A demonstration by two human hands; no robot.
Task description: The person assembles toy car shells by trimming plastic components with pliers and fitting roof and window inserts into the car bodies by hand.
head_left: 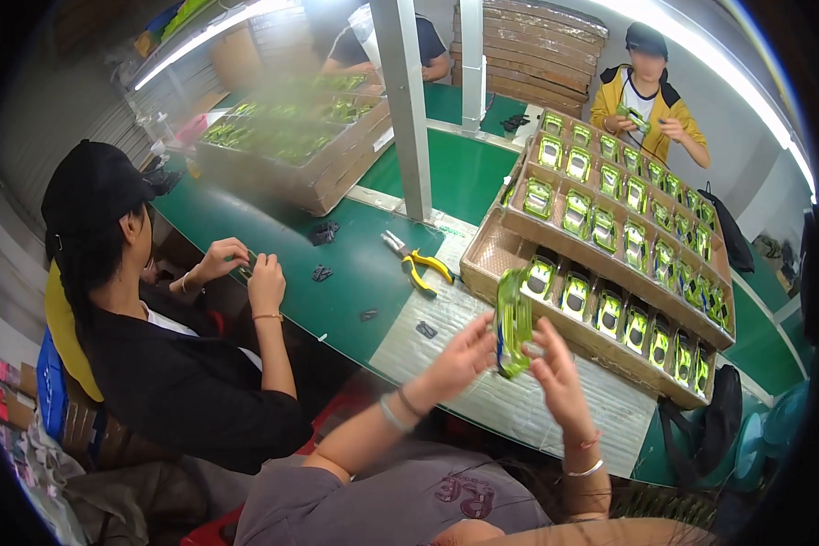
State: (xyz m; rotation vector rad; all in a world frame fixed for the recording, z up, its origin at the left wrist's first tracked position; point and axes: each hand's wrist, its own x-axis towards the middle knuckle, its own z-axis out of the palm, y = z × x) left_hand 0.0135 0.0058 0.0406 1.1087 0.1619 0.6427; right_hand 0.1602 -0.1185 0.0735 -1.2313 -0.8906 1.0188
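A lime-green toy car body (515,320), slightly blurred, is held upright between my two hands above the front of the table. The fingers of my left hand (460,361) grip its left side, next to a blue patch. My right hand (556,375) has its thumb and fingers on the lower right side. Just beyond the car stands a cardboard tray (488,258) with rows of similar green car bodies (575,293). Yellow-handled pliers (416,262) lie left of that tray, and a small black part (426,329) rests nearer my left hand.
Small black parts (324,233) lie in piles on the green table (337,305). At my left sits a co-worker (155,300), hands over the table edge. A grey post (402,109) rises mid-table. Another co-worker (651,96) stands beyond the stacked trays. A teal fan (773,432) is at right.
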